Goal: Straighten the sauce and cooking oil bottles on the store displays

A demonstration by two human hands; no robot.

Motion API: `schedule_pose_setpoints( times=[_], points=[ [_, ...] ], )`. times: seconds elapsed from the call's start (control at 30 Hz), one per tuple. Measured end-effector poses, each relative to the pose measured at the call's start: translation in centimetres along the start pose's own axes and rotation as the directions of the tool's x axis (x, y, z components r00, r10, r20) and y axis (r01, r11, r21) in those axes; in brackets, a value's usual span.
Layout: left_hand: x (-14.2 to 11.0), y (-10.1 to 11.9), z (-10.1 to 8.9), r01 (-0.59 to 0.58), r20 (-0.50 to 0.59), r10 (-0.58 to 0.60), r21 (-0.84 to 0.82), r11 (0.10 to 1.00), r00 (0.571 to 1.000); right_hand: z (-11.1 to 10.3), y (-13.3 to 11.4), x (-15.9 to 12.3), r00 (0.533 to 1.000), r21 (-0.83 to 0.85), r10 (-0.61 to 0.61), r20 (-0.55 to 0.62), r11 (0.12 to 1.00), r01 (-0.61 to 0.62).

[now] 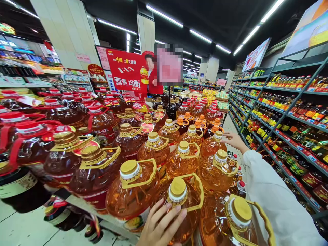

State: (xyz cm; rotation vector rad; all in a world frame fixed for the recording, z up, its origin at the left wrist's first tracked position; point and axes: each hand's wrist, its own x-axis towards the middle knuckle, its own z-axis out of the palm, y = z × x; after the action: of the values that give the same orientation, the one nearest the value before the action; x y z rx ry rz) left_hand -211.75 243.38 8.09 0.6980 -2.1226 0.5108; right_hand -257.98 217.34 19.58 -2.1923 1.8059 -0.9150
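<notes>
My left hand (164,223) is spread against the near side of a large oil bottle (189,213) with a yellow cap and yellow carrying handle. Its fingertips reach just under the cap, and the handle is not gripped. My right hand (234,140) reaches farther out, its fingers pointing left beside the neck of another amber oil bottle (214,147). Those fingers look extended; whether they touch that bottle is unclear. Between the hands stand more yellow-capped bottles, including one bottle (216,174) below my right hand and a big bottle (217,218) at the front right.
Red-capped oil bottles (30,143) crowd the left side. A red sign (125,73) rises behind the display. Tall shelves (294,112) of bottles line the right, across an aisle. Dark bottles (61,215) stand low at the left, above the tiled floor (17,225).
</notes>
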Motion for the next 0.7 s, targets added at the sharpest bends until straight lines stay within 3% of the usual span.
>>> schedule_pose_setpoints(
  times=[0.23, 0.37, 0.47, 0.53, 0.6, 0.7],
  points=[
    [0.3, 0.1, -0.2, -0.003, -0.003, 0.003, -0.007, 1.0, 1.0, 0.3, -1.3, -1.1, 0.998, -0.105, -0.02, -0.059, 0.994, 0.014],
    [0.8, 0.0, -0.7, -0.028, -0.009, 0.028, 0.005, 1.0, 1.0, 0.2, -1.9, -1.7, 0.998, -0.058, -0.031, -0.058, 0.998, 0.028],
    [1.3, 0.0, -1.0, -0.039, -0.005, 0.039, 0.011, 0.999, 0.999, -1.0, -3.0, -3.0, 0.994, 0.031, -0.007, -0.105, 0.999, 0.01],
    [1.5, 0.1, -1.1, -0.037, -0.007, 0.037, -0.013, 0.999, 0.999, -3.0, -4.6, -5.4, 0.984, 0.089, 0.029, -0.178, 0.996, -0.013],
    [1.6, 0.2, -1.1, -0.022, -0.022, 0.021, -0.053, 0.998, 1.0, -5.8, -7.4, -9.9, 0.964, 0.134, 0.055, -0.26, 0.991, -0.021],
    [1.8, 0.4, -1.2, 0.005, -0.052, -0.012, -0.125, 0.992, 0.999, -9.4, -14.2, -20.5, 0.93, 0.193, 0.109, -0.351, 0.98, -0.042]
  ],
)
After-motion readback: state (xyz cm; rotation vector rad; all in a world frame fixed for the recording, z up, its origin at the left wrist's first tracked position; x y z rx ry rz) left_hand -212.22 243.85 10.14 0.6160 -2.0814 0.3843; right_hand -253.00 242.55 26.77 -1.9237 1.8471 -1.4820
